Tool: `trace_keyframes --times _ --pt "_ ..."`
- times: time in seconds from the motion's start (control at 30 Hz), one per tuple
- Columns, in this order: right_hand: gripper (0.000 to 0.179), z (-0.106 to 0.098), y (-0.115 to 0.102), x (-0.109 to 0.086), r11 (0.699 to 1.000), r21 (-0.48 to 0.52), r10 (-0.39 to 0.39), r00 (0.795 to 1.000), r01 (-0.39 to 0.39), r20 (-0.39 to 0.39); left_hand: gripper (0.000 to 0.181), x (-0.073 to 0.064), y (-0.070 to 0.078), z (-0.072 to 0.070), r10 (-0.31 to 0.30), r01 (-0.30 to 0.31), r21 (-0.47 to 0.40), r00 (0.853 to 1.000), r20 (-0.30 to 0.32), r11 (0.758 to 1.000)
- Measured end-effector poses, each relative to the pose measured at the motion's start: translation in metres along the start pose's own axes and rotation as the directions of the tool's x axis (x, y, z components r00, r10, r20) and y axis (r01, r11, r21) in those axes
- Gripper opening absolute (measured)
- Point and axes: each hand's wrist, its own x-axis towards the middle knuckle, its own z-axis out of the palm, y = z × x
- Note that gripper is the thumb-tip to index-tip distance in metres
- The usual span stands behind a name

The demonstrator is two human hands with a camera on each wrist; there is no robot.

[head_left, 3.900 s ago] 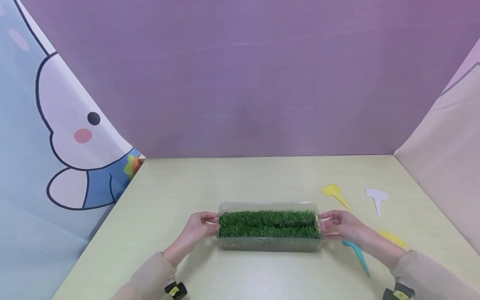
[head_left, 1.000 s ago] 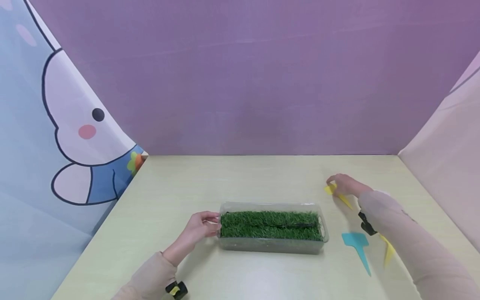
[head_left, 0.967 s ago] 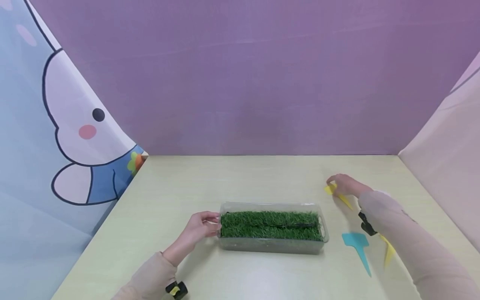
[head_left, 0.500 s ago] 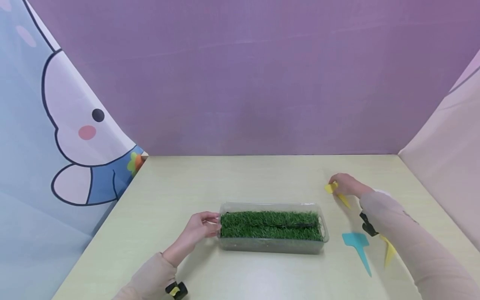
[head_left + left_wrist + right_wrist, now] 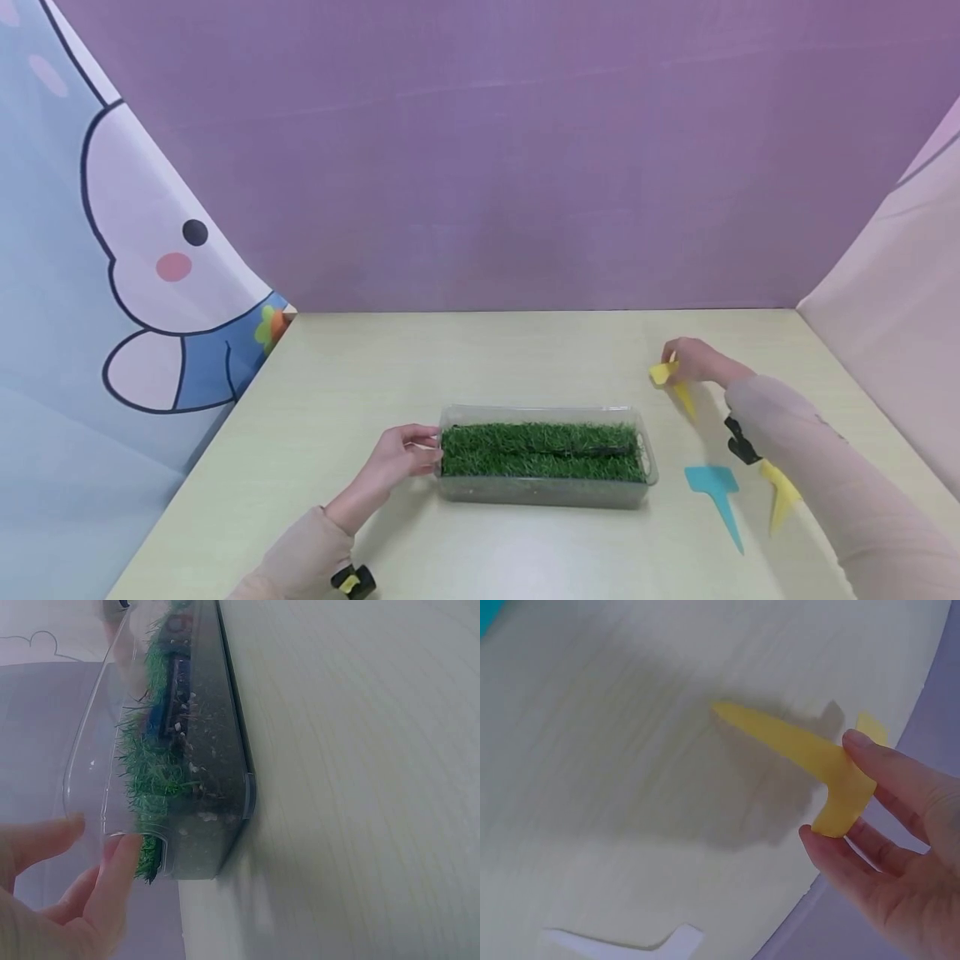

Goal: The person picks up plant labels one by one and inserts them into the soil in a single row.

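Observation:
A clear plastic bin (image 5: 540,492) stands mid-table, lined with strips of green artificial grass (image 5: 525,435). At its left end my left hand (image 5: 401,452) grips the wall; in the left wrist view fingertips sit right at the handle cutout, beside the rim. Farther back on the right, my right hand (image 5: 697,360) pinches a yellow T-shaped plant label (image 5: 844,780) by its broad head between thumb and fingers. The label is tilted, its pointed stem toward the tabletop, with a shadow beneath.
Right of the bin lie a teal T-shaped label (image 5: 712,483) and a second yellow label (image 5: 782,496), partly under the right sleeve. A white label (image 5: 637,951) shows in the right wrist view. A purple backdrop (image 5: 480,167) rises behind the table.
My right hand has left the bin's right end, reached back to the yellow label, taken hold of it and tipped it up slightly. The left hand has stayed at the bin.

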Motion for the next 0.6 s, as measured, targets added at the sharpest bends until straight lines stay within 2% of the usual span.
trace_keyframes --times 0.33,0.6 --pt "0.014 -0.014 0.0 -0.004 0.994 0.107 0.012 0.999 -0.017 0.052 0.039 0.0 -0.001 0.0 -0.003 0.003 0.005 1.0 -0.008 1.0" --pt "0.013 -0.025 0.001 -0.012 0.971 0.238 0.008 0.994 -0.034 0.109 0.039 0.0 0.001 0.0 -0.009 0.009 0.007 1.0 -0.008 1.0"
